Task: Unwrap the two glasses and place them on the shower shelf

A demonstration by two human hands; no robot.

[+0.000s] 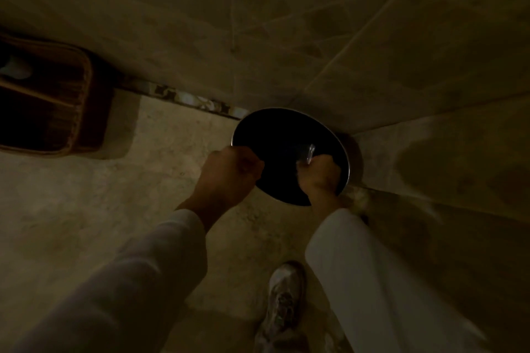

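Note:
The room is dim and I am looking down at the floor. A round dark bin (286, 109) with a thin metal rim stands in the corner where two tiled walls meet. My right hand (318, 173) hovers over the bin's open top, shut on a small piece of clear shiny wrapping (310, 152) that sticks out above the fingers. My left hand (232, 169) is a closed fist at the bin's left rim; what it holds, if anything, is hidden. No glass and no shower shelf is in view.
A brown wicker basket (77, 100) sits on the floor at the left against the wall, with something pale inside. My shoe (284, 295) stands on the stone floor just below the bin. Tiled walls close in behind and to the right.

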